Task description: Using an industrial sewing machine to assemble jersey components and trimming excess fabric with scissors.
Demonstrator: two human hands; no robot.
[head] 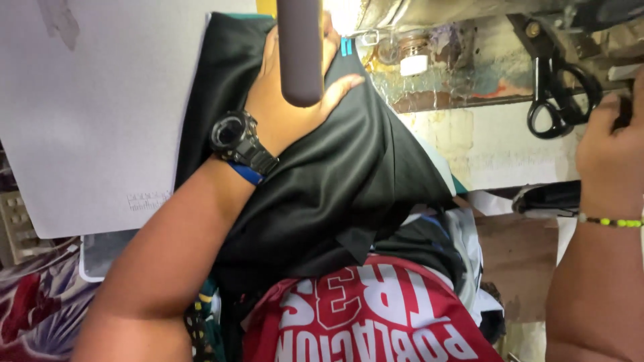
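Note:
My left hand [285, 100] lies flat with fingers spread on a dark green-black piece of fabric [335, 181], pressing it down near the top of the view. A black wristwatch [238, 139] and a blue band sit on that wrist. A dark cylindrical bar [300, 50] hangs in front of the hand and hides part of it. My right hand [614, 144] is at the far right edge, next to black scissors [557, 94]; its fingers are cut off by the frame. A yellow-green bead bracelet [614, 221] circles that wrist.
A large white sheet [94, 100] lies at the left. A red cloth with white lettering [376, 315] sits at the bottom centre. A worn, stained machine surface [463, 74] runs along the top right, and patterned fabric [33, 308] fills the bottom left.

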